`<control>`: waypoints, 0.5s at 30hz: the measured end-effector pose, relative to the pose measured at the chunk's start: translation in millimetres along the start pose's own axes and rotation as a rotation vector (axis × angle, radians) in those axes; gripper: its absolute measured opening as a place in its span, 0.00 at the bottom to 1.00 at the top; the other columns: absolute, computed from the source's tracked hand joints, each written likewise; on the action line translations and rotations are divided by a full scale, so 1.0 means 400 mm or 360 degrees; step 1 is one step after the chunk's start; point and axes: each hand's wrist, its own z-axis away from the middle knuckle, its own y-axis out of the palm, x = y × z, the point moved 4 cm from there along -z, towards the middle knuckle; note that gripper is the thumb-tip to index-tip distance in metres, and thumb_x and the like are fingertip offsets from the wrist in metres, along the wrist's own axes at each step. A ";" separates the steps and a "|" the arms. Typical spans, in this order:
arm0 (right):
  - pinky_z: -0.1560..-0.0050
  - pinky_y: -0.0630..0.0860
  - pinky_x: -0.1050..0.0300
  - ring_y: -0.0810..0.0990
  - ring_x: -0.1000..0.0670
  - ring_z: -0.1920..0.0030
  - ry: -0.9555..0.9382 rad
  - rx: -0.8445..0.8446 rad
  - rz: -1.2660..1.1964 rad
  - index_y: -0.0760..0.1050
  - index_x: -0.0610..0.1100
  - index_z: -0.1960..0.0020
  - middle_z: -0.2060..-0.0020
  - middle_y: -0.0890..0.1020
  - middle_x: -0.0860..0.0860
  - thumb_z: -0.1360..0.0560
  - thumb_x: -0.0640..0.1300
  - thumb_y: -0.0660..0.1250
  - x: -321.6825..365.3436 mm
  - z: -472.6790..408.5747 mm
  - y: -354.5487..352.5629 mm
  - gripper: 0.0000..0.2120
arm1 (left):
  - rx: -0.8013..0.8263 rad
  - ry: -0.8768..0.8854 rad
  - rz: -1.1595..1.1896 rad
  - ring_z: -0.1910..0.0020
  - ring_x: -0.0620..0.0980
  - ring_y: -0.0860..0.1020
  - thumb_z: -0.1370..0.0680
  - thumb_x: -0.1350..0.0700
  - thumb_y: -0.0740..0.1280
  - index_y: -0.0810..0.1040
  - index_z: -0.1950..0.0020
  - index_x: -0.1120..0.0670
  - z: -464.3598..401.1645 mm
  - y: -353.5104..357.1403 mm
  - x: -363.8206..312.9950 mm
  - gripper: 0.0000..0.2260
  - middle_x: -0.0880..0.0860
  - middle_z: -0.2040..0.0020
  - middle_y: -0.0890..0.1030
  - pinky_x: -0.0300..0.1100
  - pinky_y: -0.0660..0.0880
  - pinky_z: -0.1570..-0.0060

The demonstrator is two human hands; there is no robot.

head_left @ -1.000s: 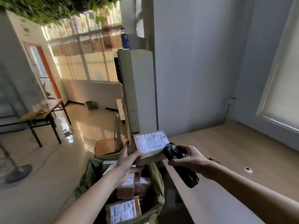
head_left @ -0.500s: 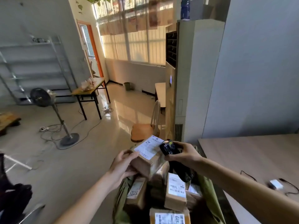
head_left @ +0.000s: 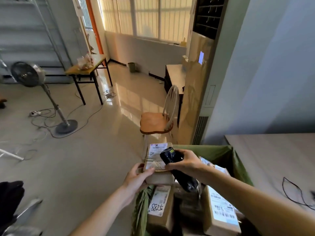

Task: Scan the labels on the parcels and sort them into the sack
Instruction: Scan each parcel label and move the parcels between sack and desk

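My left hand grips a brown cardboard parcel by its near left corner, white label facing up, over the left rim of the green sack. My right hand holds a black handheld scanner, its head just above the parcel's label. Inside the sack lie several labelled brown parcels, one marked "8825" and another with a barcode label.
A wooden chair stands just behind the sack, beside a tall standing air conditioner. A light wooden table with a black cable is at the right. On the floor at left stand a fan, trailing cords and a small table.
My view has swung left and down, from the table toward the sack. The parcel has come lower over the sack mouth, with the scanner staying over its label.
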 end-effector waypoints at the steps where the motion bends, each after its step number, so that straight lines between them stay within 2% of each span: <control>1: 0.49 0.85 0.55 0.87 0.52 0.55 0.0039 0.0019 0.0037 0.82 0.54 0.43 0.56 0.87 0.54 0.47 0.58 0.83 -0.011 -0.019 0.008 0.32 | 0.0019 -0.0034 0.0005 0.50 0.51 0.83 0.26 0.52 0.76 0.74 0.36 0.48 -0.021 0.002 0.022 0.21 0.53 0.45 0.83 0.45 0.80 0.53; 5: 0.46 0.84 0.52 0.86 0.51 0.54 0.0102 0.0089 0.0157 0.83 0.51 0.45 0.55 0.87 0.52 0.38 0.52 0.83 -0.054 -0.078 0.037 0.23 | 0.0016 -0.0214 0.0084 0.46 0.54 0.82 0.23 0.53 0.73 0.73 0.35 0.51 -0.095 0.023 0.095 0.19 0.54 0.44 0.82 0.53 0.78 0.40; 7: 0.49 0.84 0.55 0.85 0.53 0.56 0.0126 0.0123 0.0210 0.83 0.51 0.46 0.57 0.86 0.53 0.37 0.52 0.84 -0.065 -0.093 0.048 0.22 | -0.0019 -0.0265 0.0104 0.47 0.51 0.81 0.20 0.54 0.69 0.75 0.35 0.54 -0.122 0.025 0.114 0.14 0.54 0.46 0.82 0.50 0.78 0.44; 9: 0.60 0.80 0.65 0.83 0.57 0.59 0.0133 0.0166 0.0262 0.83 0.52 0.46 0.59 0.85 0.56 0.36 0.52 0.84 -0.066 -0.099 0.057 0.21 | -0.0067 -0.0295 0.0043 0.48 0.49 0.79 0.20 0.55 0.68 0.76 0.35 0.55 -0.147 0.020 0.126 0.13 0.53 0.47 0.81 0.47 0.75 0.49; 11: 0.68 0.73 0.72 0.80 0.61 0.62 0.0130 0.0180 0.0316 0.81 0.52 0.43 0.60 0.82 0.58 0.34 0.51 0.83 -0.072 -0.101 0.061 0.22 | -0.0119 -0.0318 -0.0033 0.49 0.50 0.79 0.20 0.54 0.68 0.75 0.34 0.54 -0.162 0.009 0.136 0.16 0.53 0.48 0.82 0.48 0.76 0.49; 13: 0.70 0.72 0.73 0.80 0.62 0.63 0.0127 0.0159 0.0343 0.81 0.52 0.42 0.60 0.82 0.58 0.33 0.50 0.82 -0.078 -0.101 0.066 0.22 | -0.0161 -0.0321 -0.0072 0.52 0.52 0.83 0.21 0.52 0.69 0.75 0.32 0.55 -0.172 -0.004 0.141 0.19 0.54 0.50 0.84 0.48 0.77 0.52; 15: 0.67 0.75 0.71 0.81 0.61 0.62 0.0132 0.0153 0.0365 0.81 0.52 0.42 0.59 0.83 0.57 0.34 0.50 0.82 -0.078 -0.099 0.070 0.22 | -0.0152 -0.0298 -0.0137 0.57 0.49 0.83 0.20 0.51 0.67 0.77 0.35 0.57 -0.169 -0.009 0.131 0.16 0.53 0.54 0.86 0.42 0.74 0.60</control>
